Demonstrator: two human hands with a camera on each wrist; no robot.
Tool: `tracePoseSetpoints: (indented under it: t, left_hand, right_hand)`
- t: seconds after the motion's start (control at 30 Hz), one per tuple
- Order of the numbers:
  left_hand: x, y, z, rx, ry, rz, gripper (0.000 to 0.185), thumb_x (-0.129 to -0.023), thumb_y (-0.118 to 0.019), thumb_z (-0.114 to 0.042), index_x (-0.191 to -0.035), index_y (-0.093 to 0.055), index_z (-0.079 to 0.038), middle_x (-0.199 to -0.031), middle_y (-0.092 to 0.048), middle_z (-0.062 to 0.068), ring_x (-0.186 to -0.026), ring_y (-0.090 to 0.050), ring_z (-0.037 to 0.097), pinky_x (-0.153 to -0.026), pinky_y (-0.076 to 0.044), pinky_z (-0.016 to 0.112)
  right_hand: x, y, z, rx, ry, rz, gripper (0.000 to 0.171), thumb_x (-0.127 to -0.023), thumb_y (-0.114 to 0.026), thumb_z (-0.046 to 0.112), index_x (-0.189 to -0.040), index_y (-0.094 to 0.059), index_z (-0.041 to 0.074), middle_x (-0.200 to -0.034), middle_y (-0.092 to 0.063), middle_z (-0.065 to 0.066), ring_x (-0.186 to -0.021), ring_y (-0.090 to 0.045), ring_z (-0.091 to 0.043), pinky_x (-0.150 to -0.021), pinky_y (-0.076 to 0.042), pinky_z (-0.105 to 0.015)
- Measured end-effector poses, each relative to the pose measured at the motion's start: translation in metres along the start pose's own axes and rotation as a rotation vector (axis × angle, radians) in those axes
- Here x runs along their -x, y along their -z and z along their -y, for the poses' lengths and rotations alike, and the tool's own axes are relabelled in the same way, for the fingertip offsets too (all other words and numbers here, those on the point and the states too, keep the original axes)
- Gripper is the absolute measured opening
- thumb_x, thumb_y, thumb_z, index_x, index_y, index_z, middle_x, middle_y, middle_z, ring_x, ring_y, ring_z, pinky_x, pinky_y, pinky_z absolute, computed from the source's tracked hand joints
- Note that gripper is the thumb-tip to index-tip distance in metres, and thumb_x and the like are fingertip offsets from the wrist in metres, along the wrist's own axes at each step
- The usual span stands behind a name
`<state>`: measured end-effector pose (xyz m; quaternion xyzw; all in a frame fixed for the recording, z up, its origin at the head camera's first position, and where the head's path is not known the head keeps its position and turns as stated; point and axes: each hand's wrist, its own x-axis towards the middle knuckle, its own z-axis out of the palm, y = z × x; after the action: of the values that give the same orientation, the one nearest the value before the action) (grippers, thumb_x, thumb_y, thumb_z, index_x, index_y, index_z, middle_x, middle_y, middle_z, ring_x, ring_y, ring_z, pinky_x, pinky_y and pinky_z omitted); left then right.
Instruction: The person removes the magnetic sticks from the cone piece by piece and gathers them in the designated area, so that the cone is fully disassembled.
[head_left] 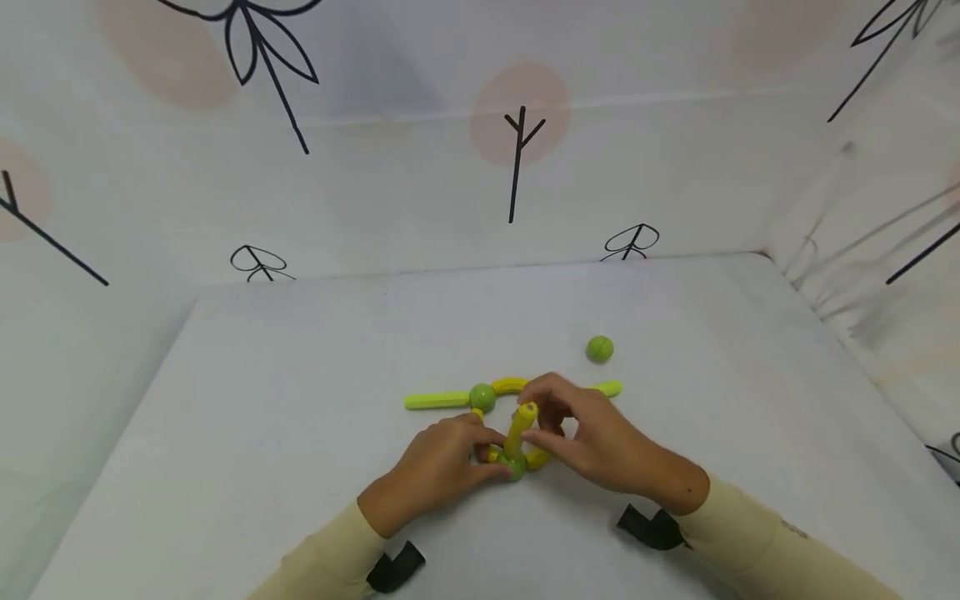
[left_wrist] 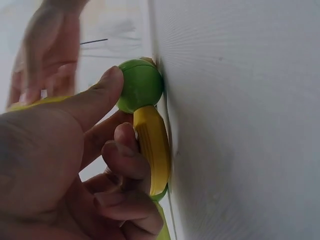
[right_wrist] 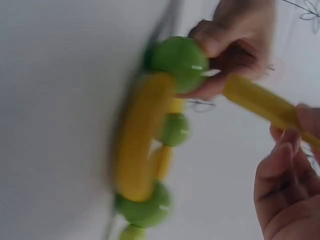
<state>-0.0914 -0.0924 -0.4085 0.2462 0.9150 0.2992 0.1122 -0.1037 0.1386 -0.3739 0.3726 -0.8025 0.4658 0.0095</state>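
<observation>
My left hand (head_left: 446, 458) grips a green ball (head_left: 516, 468) on the near side of a ring of yellow curved pieces and green balls. In the right wrist view, this ball (right_wrist: 179, 62) joins a yellow curved piece (right_wrist: 145, 135). My right hand (head_left: 600, 429) pinches a yellow stick (head_left: 519, 432), tilted over the same ball. A small gap shows between the stick's end and the ball in the right wrist view. Another ball (head_left: 482, 397) sits at the ring's far left. My right hand hides part of the ring in the head view.
A lime-green stick (head_left: 437, 401) extends left from the ring, and another (head_left: 609, 388) shows to the right. A loose green ball (head_left: 600, 348) lies behind my right hand. White cloth with line drawings (head_left: 420, 200) rises behind and beside the white table (head_left: 300, 358).
</observation>
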Motion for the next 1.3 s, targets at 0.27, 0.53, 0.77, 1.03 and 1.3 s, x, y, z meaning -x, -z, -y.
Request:
tracePoseSetpoints:
  t: [0.27, 0.53, 0.77, 1.03, 1.3]
  left_hand:
    - [-0.005, -0.001, 0.0, 0.001, -0.001, 0.019, 0.029, -0.081, -0.082, -0.038, -0.108, -0.079, -0.026, -0.078, -0.057, -0.012, -0.065, -0.047, -0.001, -0.055, -0.038, 0.018]
    - [-0.008, -0.003, 0.001, -0.005, -0.011, 0.021, 0.03, -0.081, -0.082, -0.038, -0.108, -0.079, -0.026, -0.079, -0.057, -0.012, -0.064, -0.046, -0.002, -0.055, -0.039, 0.017]
    - [-0.006, -0.001, 0.005, -0.024, -0.002, -0.004, 0.031, -0.081, -0.082, -0.04, -0.109, -0.079, -0.026, -0.078, -0.057, -0.013, -0.063, -0.045, -0.002, -0.054, -0.037, 0.017]
    - [-0.005, -0.002, 0.009, -0.001, 0.031, -0.004, 0.031, -0.081, -0.082, -0.039, -0.109, -0.079, -0.025, -0.077, -0.056, -0.012, -0.061, -0.043, -0.001, -0.053, -0.034, 0.017]
    - [-0.006, -0.001, 0.009, 0.007, 0.016, -0.011, 0.031, -0.081, -0.082, -0.039, -0.109, -0.079, -0.025, -0.077, -0.056, -0.012, -0.062, -0.043, -0.001, -0.054, -0.035, 0.017]
  right_hand:
    - [-0.003, 0.048, 0.016, -0.024, 0.053, -0.376, 0.052, -0.082, -0.064, -0.023, -0.128, -0.05, -0.005, -0.108, -0.067, -0.005, -0.086, -0.061, -0.012, -0.074, -0.052, -0.018]
    - [-0.009, 0.096, -0.014, 0.177, -0.201, -0.368, 0.046, -0.101, -0.054, -0.001, -0.144, -0.04, 0.005, -0.109, -0.059, -0.013, -0.086, -0.063, -0.009, -0.075, -0.053, -0.013]
    - [-0.018, 0.12, -0.066, 0.225, -0.509, -0.209, 0.049, -0.106, -0.047, 0.015, -0.152, -0.03, 0.012, -0.123, -0.051, -0.025, -0.091, -0.069, -0.035, -0.065, -0.059, -0.03]
    - [-0.027, 0.132, -0.118, 0.248, -0.815, 0.03, 0.054, -0.107, -0.047, 0.021, -0.155, -0.026, 0.007, -0.132, -0.046, -0.03, -0.085, -0.064, -0.029, -0.069, -0.059, -0.037]
    - [-0.027, 0.13, -0.138, 0.325, -0.88, 0.123, 0.051, -0.105, -0.051, 0.022, -0.149, -0.034, 0.003, -0.124, -0.051, -0.029, -0.08, -0.062, -0.024, -0.066, -0.053, -0.029]
